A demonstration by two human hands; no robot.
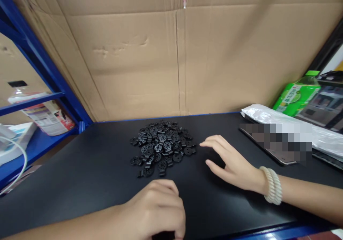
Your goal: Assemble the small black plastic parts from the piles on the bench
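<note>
two bare forearms and hands are seen, with no sleeves reaching into view on either side. the left hand [158, 211] is shown without rings, watch or band, and its wrist is left uncovered. the right hand [233, 163] is likewise ringless, its nails kept short and unpainted as far as can be told. on the right wrist a bracelet [272, 185] is worn, made up of several pale, cream-coloured strands of small rounded beads wound side by side, so that a broad ribbed cuff is formed. no gloves are worn on either hand.
</note>
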